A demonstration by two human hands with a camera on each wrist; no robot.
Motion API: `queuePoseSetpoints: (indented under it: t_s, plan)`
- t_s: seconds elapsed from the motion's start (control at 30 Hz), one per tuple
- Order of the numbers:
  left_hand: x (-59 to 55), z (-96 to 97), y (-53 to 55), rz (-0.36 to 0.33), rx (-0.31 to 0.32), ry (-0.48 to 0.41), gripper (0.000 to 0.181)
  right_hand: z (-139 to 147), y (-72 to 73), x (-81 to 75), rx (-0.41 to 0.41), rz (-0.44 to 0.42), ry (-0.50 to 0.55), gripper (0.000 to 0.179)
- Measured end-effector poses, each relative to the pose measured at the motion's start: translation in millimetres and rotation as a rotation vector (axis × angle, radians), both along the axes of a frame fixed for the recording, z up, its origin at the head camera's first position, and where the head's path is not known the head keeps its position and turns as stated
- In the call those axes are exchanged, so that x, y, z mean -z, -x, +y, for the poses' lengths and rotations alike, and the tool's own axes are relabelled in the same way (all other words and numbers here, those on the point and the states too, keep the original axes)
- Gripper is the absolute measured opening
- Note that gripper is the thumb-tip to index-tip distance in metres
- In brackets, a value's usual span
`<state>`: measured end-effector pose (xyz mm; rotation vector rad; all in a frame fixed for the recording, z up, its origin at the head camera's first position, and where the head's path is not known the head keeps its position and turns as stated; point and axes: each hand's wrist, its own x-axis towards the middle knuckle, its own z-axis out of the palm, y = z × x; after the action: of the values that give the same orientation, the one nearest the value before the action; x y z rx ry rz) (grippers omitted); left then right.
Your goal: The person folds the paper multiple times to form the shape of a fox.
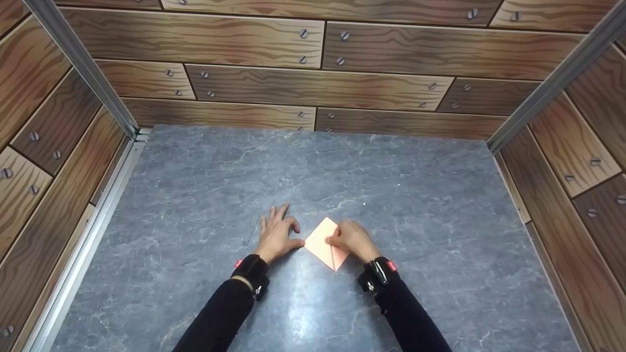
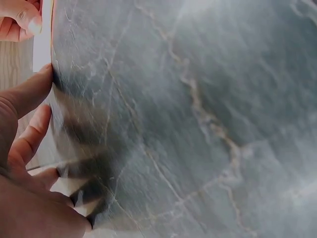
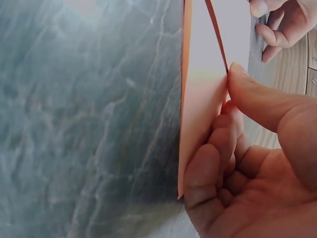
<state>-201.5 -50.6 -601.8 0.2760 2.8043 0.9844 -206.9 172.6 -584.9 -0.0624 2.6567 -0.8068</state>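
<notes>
A folded sheet of orange paper (image 1: 319, 242) lies on the grey marbled surface, turned so that its corners point away, near, left and right. A flap (image 3: 200, 74) is folded over on its right side, with a crease line running toward the near corner. My right hand (image 1: 356, 240) pinches the flap's inner edge between thumb and curled fingers, and covers the paper's right corner. At the left corner, the tip of my left thumb (image 1: 297, 243) touches the paper. The other fingers of my left hand (image 1: 275, 235) spread out over the surface, away from the sheet.
The grey marbled tabletop (image 1: 244, 166) stretches around both hands. Wood-patterned panels (image 1: 254, 44) wall it in at the back and both sides. Metal posts (image 1: 88, 58) stand at the back corners, and a metal rail (image 1: 93, 234) runs along the left edge.
</notes>
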Motion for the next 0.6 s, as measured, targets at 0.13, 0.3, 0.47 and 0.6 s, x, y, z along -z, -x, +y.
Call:
queuePoseSetpoints:
  t_s: [0.13, 0.3, 0.47, 0.6]
  plan:
    - [-1.5, 2.8, -0.3, -0.003, 0.005, 0.006, 0.029, 6.8, -2.9, 4.9, 0.006, 0.040, 0.038, 0.025]
    - [-6.4, 3.7, 0.1, -0.023, 0.001, 0.040, 0.028, 17.9, -4.5, 8.0, -0.028, 0.085, 0.141, 0.022]
    - [-7.7, 3.5, -0.1, -0.034, -0.006, 0.059, 0.028, 24.1, -3.8, 7.7, 0.013, 0.190, 0.158, 0.013]
    - [-5.3, 4.1, -0.6, -0.031, -0.005, 0.072, 0.029, 22.0, -2.5, 5.2, 0.051, 0.271, 0.043, 0.010]
